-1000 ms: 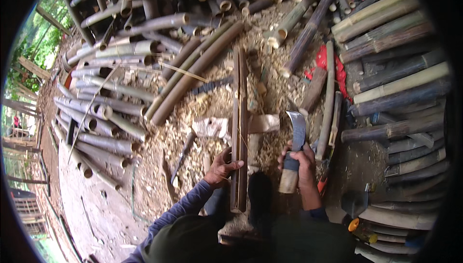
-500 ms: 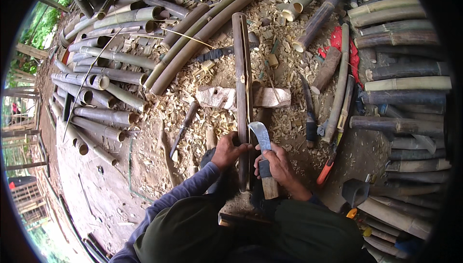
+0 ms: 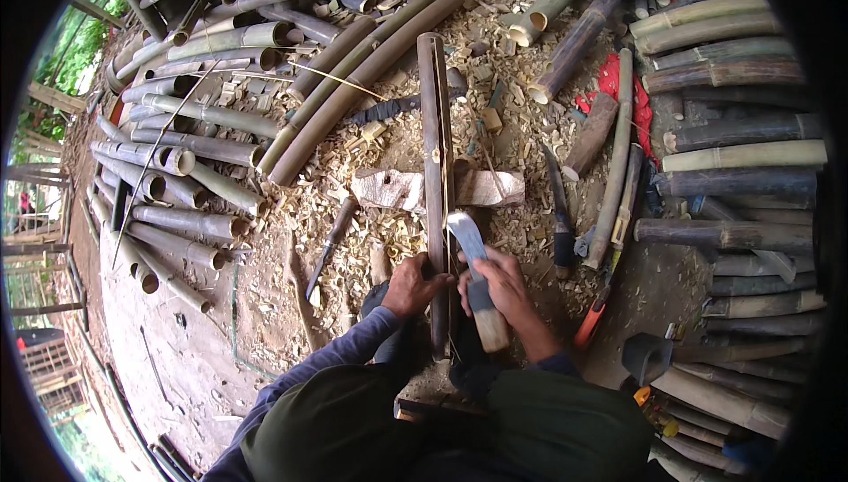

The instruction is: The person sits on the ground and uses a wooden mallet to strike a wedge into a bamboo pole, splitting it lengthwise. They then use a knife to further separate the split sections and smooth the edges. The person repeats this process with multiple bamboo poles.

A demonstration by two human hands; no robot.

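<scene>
A long brown bamboo pole (image 3: 431,142) lies lengthwise in front of me, with a split along its right side. Its middle rests across a pale, roughly hewn wooden block (image 3: 382,189). My left hand (image 3: 412,288) is closed round the pole near its close end, thumb across the top. In my right hand (image 3: 502,286) is a billhook knife (image 3: 468,235) with a broad, curved blade and a wooden handle bound in black. The blade points away from me and lies along the pole's right side; whether it touches is unclear. My right fingers reach close to the pole.
Wood chips (image 3: 349,173) litter the ground. Cut bamboo lengths (image 3: 190,226) are piled at left and bamboo poles (image 3: 733,182) at right. Left of the pole lies a narrow knife (image 3: 331,243); a dark-handled blade (image 3: 560,217) and an orange-handled saw (image 3: 590,323) lie right.
My right hand and the billhook have moved a little farther away along the pole, with the blade tilted more. My left hand keeps its grip. The whole view has shifted slightly.
</scene>
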